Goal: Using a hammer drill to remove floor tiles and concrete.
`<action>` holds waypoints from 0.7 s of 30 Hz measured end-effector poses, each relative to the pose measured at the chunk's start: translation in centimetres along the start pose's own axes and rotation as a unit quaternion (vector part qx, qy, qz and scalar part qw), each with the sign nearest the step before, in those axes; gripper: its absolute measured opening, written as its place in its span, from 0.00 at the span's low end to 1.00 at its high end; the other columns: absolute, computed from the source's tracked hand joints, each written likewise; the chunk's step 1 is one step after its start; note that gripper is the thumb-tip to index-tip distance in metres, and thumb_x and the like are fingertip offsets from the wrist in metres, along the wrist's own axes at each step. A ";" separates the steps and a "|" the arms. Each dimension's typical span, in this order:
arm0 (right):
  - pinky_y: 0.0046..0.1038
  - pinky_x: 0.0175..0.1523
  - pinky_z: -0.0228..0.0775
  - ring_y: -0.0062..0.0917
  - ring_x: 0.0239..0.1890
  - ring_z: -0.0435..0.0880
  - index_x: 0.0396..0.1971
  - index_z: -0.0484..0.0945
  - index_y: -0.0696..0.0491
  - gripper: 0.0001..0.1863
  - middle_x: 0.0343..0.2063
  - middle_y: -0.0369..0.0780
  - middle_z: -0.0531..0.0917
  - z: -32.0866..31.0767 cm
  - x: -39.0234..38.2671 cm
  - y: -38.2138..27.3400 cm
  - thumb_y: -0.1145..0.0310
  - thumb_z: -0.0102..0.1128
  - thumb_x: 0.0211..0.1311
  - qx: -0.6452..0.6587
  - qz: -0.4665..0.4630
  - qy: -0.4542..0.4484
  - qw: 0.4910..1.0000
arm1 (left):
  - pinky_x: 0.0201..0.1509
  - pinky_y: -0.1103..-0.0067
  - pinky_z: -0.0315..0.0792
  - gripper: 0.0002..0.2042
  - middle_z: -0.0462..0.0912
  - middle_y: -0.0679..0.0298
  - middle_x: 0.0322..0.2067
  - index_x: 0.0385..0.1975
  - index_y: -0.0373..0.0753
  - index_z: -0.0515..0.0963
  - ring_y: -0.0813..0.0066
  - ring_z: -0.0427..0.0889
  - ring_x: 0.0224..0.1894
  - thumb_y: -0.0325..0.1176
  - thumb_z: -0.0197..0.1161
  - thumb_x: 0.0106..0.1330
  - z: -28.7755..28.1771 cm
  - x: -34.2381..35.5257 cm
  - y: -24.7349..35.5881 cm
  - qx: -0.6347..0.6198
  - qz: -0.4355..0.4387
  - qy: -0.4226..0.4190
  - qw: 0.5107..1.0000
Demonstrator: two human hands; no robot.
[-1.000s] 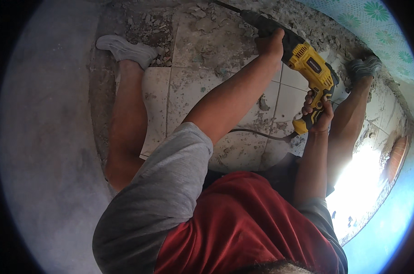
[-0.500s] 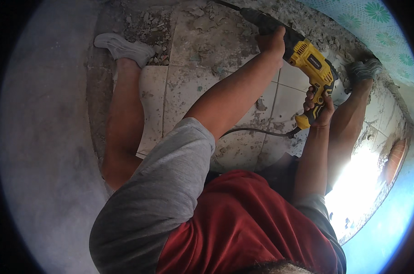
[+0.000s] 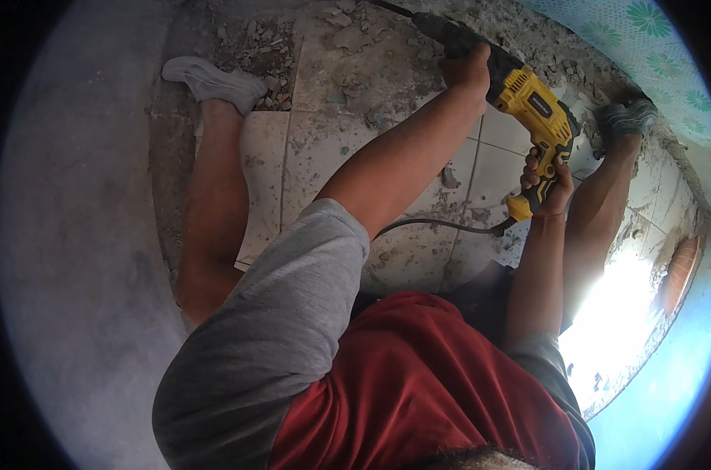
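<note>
A yellow and black rotary hammer drill [image 3: 539, 106] lies slantwise across the upper right, its front toward the far side. My left hand [image 3: 468, 74] is closed around the black front part, behind the chuck. Wrapped around the rear handle is my right hand [image 3: 557, 190], with fingers near the trigger, which I cannot make out. A long dark bit [image 3: 392, 9] runs from the chuck to the upper edge; its tip is out of view. From the handle's base a black cord [image 3: 449, 225] trails left over the tiles and passes behind my left arm.
Dusty white floor tiles [image 3: 321, 153] lie under the drill. Broken rubble [image 3: 265, 47] covers the far left floor. A grey wall [image 3: 81, 227] stands at left, a green-flowered wall [image 3: 606, 35] at far right. My grey shoes [image 3: 214, 81] are spread on both sides. Bright light falls at right.
Almost nothing differs. Both hands keep their hold on the drill, and the drill stays in the same place.
</note>
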State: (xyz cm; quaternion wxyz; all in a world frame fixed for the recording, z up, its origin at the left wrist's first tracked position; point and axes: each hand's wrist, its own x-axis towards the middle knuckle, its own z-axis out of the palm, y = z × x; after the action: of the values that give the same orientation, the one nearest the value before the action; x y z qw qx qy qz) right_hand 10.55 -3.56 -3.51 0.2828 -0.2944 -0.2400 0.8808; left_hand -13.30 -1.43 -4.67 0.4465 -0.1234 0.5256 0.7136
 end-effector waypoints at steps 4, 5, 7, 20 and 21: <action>0.23 0.27 0.70 0.20 0.21 0.73 0.48 0.68 0.64 0.26 0.30 0.41 0.76 0.3 -0.7 0.5 0.56 0.51 0.61 0.003 -0.004 -0.015 1.000 | 0.49 0.71 0.75 0.34 0.72 0.50 0.51 0.57 0.31 0.57 0.63 0.78 0.47 0.38 0.66 0.55 -0.1 -1.4 0.6 0.009 -0.035 0.019 0.999; 0.23 0.27 0.69 0.20 0.21 0.73 0.48 0.68 0.64 0.26 0.30 0.41 0.76 0.5 -0.9 0.6 0.56 0.50 0.61 0.002 -0.004 -0.011 1.000 | 0.49 0.71 0.76 0.34 0.72 0.50 0.51 0.57 0.30 0.57 0.62 0.78 0.46 0.38 0.66 0.55 -0.1 -1.5 0.7 0.017 -0.035 0.029 0.999; 0.23 0.27 0.69 0.20 0.21 0.73 0.48 0.68 0.64 0.26 0.30 0.41 0.76 0.5 -0.6 0.6 0.56 0.50 0.61 0.001 -0.004 -0.011 1.000 | 0.50 0.70 0.76 0.35 0.72 0.50 0.52 0.59 0.29 0.56 0.62 0.79 0.47 0.41 0.65 0.58 -0.2 -1.4 0.7 0.047 -0.019 0.023 0.998; 0.23 0.28 0.69 0.20 0.22 0.73 0.51 0.67 0.64 0.27 0.31 0.41 0.76 0.8 -1.4 1.3 0.55 0.49 0.63 0.014 0.000 -0.014 1.000 | 0.52 0.68 0.75 0.35 0.71 0.50 0.54 0.59 0.31 0.57 0.60 0.77 0.50 0.40 0.66 0.56 -0.8 -1.4 0.7 0.032 -0.011 0.001 0.999; 0.23 0.28 0.69 0.20 0.22 0.73 0.51 0.67 0.64 0.27 0.31 0.41 0.76 0.8 -1.4 1.5 0.55 0.49 0.63 0.018 -0.001 -0.010 1.000 | 0.52 0.68 0.75 0.35 0.71 0.50 0.54 0.59 0.31 0.57 0.60 0.77 0.50 0.40 0.66 0.56 -0.9 -1.7 1.0 0.031 -0.010 0.000 0.999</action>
State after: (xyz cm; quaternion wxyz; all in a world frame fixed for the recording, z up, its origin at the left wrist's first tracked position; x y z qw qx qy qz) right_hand 10.46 -5.71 -3.28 0.2868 -0.2800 -0.2274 0.8875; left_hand -13.30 -3.08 -3.30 0.4567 -0.1147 0.5467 0.6924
